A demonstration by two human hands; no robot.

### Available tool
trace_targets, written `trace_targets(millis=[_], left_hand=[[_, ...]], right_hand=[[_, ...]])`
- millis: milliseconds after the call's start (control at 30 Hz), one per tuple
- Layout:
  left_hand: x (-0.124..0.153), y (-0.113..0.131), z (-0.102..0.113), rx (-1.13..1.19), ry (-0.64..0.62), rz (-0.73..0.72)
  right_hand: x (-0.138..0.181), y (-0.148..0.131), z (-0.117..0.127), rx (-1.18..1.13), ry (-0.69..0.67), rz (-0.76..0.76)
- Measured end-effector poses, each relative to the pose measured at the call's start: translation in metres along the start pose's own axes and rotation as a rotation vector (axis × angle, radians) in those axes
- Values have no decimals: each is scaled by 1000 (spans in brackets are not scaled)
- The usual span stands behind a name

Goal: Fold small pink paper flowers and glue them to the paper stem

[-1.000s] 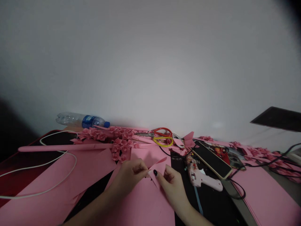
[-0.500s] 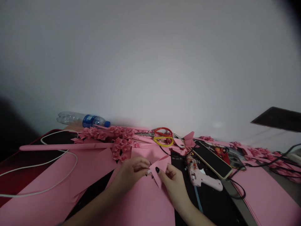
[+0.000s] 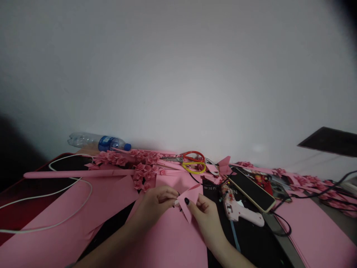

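Note:
Between my hands is a small folded piece of pink paper, held above a large pink sheet. My right hand grips its right side, with the dark-nailed thumb pressed flat on the near face. At its left edge my left hand is closed, thumb and fingers pinching a small pale tip of the paper. The fingers behind the paper are partly hidden. Just beyond lie several folded pink paper flowers and scissors with red and yellow handles.
A pale pink glue gun and a phone lie to the right, with black cables around them. More pink sheets are stacked at far right. A plastic bottle, a rolled pink paper stick and a white cable are at left.
Almost nothing differs. The fingers of my left hand have shifted very slightly at the paper's edge; my right hand keeps its grip.

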State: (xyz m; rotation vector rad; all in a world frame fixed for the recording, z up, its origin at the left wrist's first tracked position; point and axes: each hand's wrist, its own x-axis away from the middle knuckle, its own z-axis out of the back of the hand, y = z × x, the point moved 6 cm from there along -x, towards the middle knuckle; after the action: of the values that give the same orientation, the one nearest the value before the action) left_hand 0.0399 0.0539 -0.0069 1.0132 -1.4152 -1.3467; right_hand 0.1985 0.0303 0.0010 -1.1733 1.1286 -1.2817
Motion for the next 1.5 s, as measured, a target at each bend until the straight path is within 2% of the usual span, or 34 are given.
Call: trace_targets(millis=[200,667,967,1233,1500], left_hand=[[1,2,-1,0,-15,22],[2,-2,-2,118,-32,63],[0,-6,-2,225,-47,87],[0,-6,0,231,-29,128],[0,-6,-1,199,-51,96]], right_hand=[[0,5,0,-70,-16,-23],[-1,-2,2,6,21,46],[-2,3,3,-5,26,22],[-3,5,3,-32,4,26],[-3,3,3,-18,3,32]])
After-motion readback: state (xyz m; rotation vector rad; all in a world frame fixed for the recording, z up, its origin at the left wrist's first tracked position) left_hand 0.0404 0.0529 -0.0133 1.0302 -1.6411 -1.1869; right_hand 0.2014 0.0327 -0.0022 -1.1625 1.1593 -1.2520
